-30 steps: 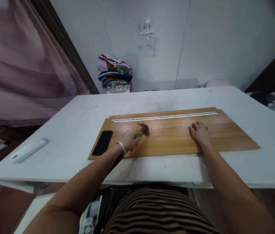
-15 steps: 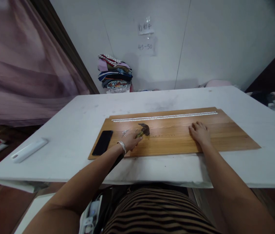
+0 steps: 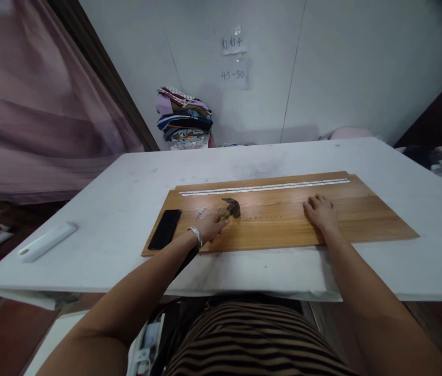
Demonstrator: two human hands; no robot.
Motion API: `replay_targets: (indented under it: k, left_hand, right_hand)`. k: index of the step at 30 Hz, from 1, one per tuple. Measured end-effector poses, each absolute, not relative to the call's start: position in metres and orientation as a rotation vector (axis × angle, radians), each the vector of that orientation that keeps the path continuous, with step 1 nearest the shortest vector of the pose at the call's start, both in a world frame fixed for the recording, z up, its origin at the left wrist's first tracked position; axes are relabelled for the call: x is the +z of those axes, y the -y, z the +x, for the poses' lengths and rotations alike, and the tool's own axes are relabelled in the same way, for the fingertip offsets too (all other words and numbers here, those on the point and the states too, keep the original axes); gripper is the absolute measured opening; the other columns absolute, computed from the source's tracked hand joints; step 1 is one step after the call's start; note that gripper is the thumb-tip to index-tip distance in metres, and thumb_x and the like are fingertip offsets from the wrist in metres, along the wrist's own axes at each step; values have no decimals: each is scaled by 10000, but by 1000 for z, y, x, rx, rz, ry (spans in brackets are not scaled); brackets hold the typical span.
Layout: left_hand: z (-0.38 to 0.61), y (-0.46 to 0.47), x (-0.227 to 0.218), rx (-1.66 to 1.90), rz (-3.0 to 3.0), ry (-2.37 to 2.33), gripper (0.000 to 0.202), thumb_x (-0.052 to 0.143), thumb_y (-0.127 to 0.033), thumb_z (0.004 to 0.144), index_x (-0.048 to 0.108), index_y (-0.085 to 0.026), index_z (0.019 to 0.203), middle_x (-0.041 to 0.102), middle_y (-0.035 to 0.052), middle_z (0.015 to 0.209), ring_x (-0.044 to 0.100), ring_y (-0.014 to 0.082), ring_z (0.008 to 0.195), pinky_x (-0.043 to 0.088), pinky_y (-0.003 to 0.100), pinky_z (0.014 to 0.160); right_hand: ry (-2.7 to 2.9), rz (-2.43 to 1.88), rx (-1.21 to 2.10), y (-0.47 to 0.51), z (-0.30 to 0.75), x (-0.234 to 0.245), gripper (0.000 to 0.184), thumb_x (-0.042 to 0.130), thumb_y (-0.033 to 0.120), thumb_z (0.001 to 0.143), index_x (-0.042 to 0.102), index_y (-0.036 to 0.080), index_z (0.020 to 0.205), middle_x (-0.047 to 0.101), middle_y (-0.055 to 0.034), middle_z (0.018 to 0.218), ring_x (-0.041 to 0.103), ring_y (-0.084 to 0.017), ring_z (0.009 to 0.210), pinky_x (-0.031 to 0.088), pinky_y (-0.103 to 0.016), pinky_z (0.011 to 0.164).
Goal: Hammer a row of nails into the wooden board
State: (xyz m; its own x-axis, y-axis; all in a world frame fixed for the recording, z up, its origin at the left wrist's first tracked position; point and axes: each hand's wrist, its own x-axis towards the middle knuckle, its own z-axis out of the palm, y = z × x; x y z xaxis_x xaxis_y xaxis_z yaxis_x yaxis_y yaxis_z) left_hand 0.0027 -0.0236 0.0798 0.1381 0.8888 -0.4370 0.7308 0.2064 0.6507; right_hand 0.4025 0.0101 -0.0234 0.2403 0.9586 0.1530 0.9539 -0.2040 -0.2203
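Note:
A wide wooden board [image 3: 283,230] lies across the table in front of me. My left hand [image 3: 210,227] is closed round the handle of a claw hammer [image 3: 234,208], whose head is low over the board or touching it; I cannot tell which. From the hammer head a row of small dark marks [image 3: 262,217], nail heads or holes, runs to the right. Flat on the board's right part rests my right hand [image 3: 321,211], fingers slightly spread, holding nothing. Several loose nails [image 3: 201,212] lie just left of the hammer.
A black phone [image 3: 165,230] lies on the board's left end. Two pale measuring strips [image 3: 263,187] run along its far side. The white table [image 3: 103,209] carries a white plastic object [image 3: 47,242] at left. Folded cloths [image 3: 184,117] are stacked by the wall.

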Motion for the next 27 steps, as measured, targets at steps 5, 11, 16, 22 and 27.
replay_targets:
  k: [5,11,16,22,27]
  left_hand:
    - [2,24,81,232,1550,-1621,158,549,-291,1060,655,-175,1073,521,-62,623,470,95,427,415,185,383]
    - [4,24,85,238,1539,-1643,153,547,-281,1061,662,-181,1056,519,-67,615,465,98,414,418,193,390]
    - [3,24,81,237,1539,-1639,165,565,-281,1060,622,-184,939,514,-64,614,472,98,423,414,196,382]
    - [5,25,87,246,1534,-1625,153,543,-269,1072,630,-182,979,509,-75,605,460,94,410,411,196,388]
    - [5,24,87,235,1540,-1652,145,551,-263,1065,629,-176,978,512,-74,600,459,98,410,409,206,383]
  right_hand:
    - [1803,-2260,29,-11,403,-22,443,371,410,1082,753,198,1154,692,-175,1355,564,-322,1322,402,-486,1131]
    - [1767,-2239,35,-11,402,-24,433,381,408,1071,760,208,1137,704,-165,1323,560,-325,1323,400,-497,1139]
    - [1739,-2194,9,-11,404,-28,435,391,411,1056,774,220,1136,716,-165,1307,553,-339,1308,404,-522,1132]
    - [1746,-2190,16,-12,405,-29,431,393,413,1054,770,212,1113,716,-172,1301,557,-343,1309,406,-528,1135]
    - [1755,-2184,18,-12,404,-26,404,414,413,1049,766,217,1074,719,-169,1280,566,-339,1288,408,-518,1129]
